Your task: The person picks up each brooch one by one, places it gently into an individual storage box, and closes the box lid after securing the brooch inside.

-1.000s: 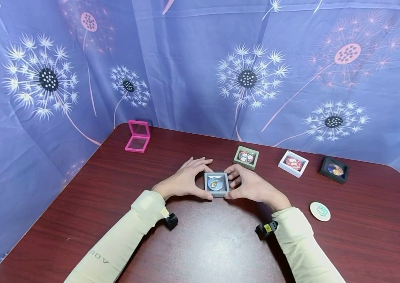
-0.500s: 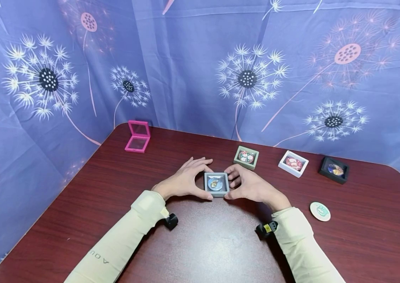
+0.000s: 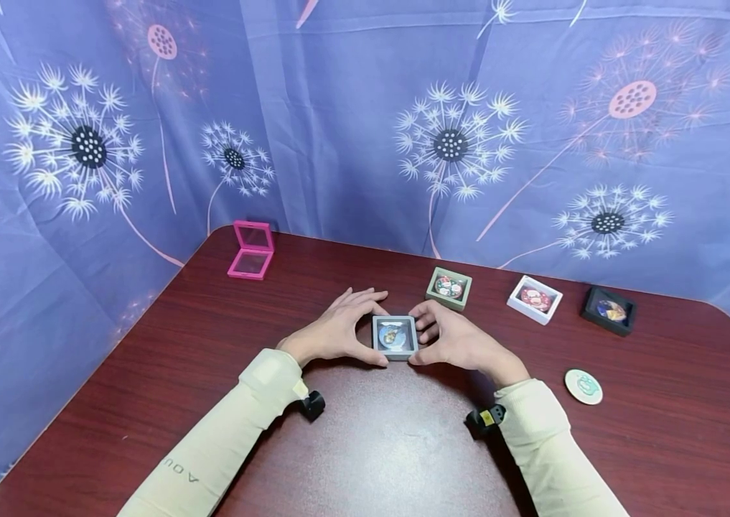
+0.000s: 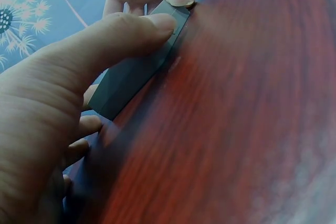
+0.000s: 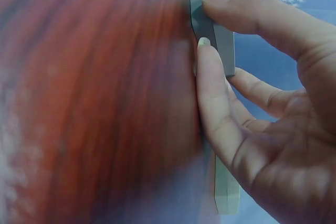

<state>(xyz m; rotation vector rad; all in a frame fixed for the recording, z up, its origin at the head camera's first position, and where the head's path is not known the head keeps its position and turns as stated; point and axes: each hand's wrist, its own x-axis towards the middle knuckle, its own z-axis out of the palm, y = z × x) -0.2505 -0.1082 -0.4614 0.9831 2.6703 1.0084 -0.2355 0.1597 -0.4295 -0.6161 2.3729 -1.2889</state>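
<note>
- Both our left hand [image 3: 341,332] and right hand [image 3: 464,339] grip the square grey clear-windowed box [image 3: 395,357].
- Between them, it seems to rest on the red-brown wood-grained table [image 3: 365,438].
- Unchanged from a second ago, our hold seems settled.

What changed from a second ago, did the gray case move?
Nothing visibly changed. The left hand and right hand still hold the gray case in the same spot. The open pink case, green case, white case, black case and round badge stayed put too.
</note>
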